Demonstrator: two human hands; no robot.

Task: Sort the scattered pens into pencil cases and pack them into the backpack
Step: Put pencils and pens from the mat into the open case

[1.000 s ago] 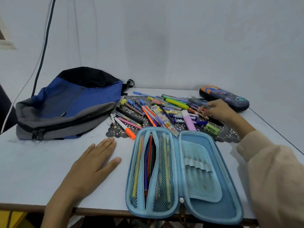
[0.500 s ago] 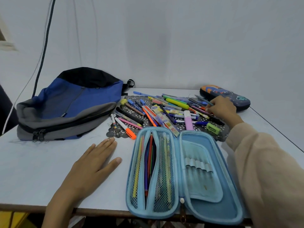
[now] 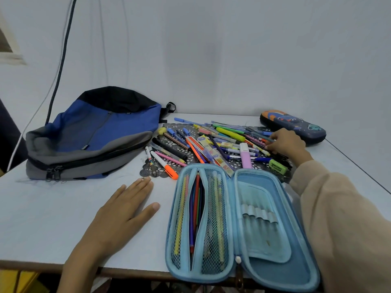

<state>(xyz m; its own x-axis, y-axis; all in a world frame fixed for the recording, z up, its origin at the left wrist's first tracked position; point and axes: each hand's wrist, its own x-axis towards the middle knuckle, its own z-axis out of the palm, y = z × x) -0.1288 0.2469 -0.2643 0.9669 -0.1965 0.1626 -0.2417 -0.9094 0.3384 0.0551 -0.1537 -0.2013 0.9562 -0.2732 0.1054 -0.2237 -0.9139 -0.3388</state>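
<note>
Pens [image 3: 229,132] heaped on worktop [image 3: 53,208] just beyond open blue case [image 3: 262,208], lying mostly crosswise; right hand [image 3: 285,144] at heap's right edge, fingers [image 3: 273,137] curled onto pens, actual grip unclear; left hand [image 3: 122,210] flat, released, near heap's left edge.

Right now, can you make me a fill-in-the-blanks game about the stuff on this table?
1. The left hand lies flat on the ____.
2. The right hand reaches into the pile of ____.
3. The open pencil case is light ____.
4. The dark pencil case lies to the ____ of that pile.
Missing words: table; pens; blue; right.
</note>
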